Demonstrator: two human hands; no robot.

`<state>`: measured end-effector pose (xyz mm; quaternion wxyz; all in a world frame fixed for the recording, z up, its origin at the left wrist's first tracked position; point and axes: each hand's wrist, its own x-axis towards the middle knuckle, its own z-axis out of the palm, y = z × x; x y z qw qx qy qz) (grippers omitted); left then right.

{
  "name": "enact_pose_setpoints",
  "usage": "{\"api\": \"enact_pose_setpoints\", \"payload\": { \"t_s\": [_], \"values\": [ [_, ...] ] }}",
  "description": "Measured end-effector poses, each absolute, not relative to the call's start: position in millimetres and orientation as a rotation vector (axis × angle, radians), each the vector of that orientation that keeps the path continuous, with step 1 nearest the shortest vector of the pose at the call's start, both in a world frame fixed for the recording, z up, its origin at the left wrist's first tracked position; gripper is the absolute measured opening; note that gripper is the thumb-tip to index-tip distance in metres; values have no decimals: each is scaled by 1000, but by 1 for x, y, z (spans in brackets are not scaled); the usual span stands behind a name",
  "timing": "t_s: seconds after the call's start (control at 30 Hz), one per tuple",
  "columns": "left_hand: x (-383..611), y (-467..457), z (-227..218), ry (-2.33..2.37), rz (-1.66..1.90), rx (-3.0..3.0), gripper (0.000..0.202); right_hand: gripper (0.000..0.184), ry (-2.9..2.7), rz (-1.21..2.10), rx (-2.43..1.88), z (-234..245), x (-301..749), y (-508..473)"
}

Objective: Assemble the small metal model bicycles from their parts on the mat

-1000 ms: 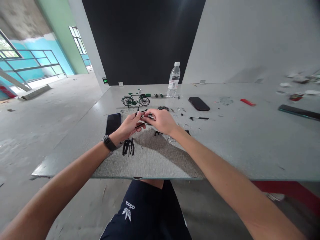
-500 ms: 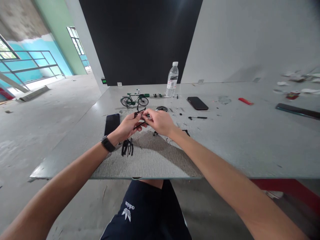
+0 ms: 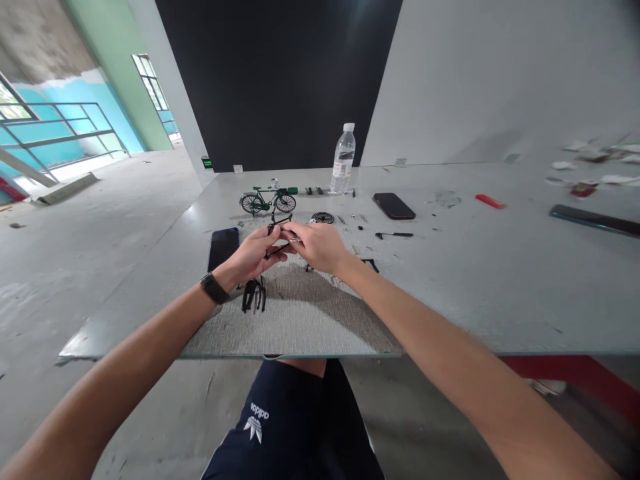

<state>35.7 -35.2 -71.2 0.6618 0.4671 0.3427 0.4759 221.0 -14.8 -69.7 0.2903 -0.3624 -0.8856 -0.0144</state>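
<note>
My left hand (image 3: 255, 252) is closed around a small black model bicycle frame (image 3: 278, 250), whose thin bars stick out above and below the fingers. Close against it, my right hand (image 3: 320, 245) pinches at the same frame, with a small silvery part (image 3: 295, 240) at its fingertips. Whether that part is fixed to the frame I cannot tell. Just behind the hands lies a spoked model wheel (image 3: 323, 218). Black model parts (image 3: 255, 295) rest on the grey textured mat (image 3: 300, 327) below my left wrist. A finished-looking green model bicycle (image 3: 269, 200) stands farther back.
A phone (image 3: 223, 248) lies left of my hands, and a black phone-like object (image 3: 395, 206) to the right. A water bottle (image 3: 343, 160) stands near the wall. A small screwdriver-like tool (image 3: 395, 235), a red object (image 3: 491, 201) and a dark bar (image 3: 595, 221) are on the right.
My right fingers have shifted slightly on the frame, and the silvery part shows more at their tips. The view has moved a little; the other things lie as before.
</note>
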Motion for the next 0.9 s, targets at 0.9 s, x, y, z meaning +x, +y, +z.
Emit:
{"api": "enact_pose_setpoints", "payload": {
  "t_s": [0.9],
  "values": [
    [39, -39, -59, 894, 957, 1267, 15, 31, -2356, 229, -871, -53, 232, -11]
  ]
}}
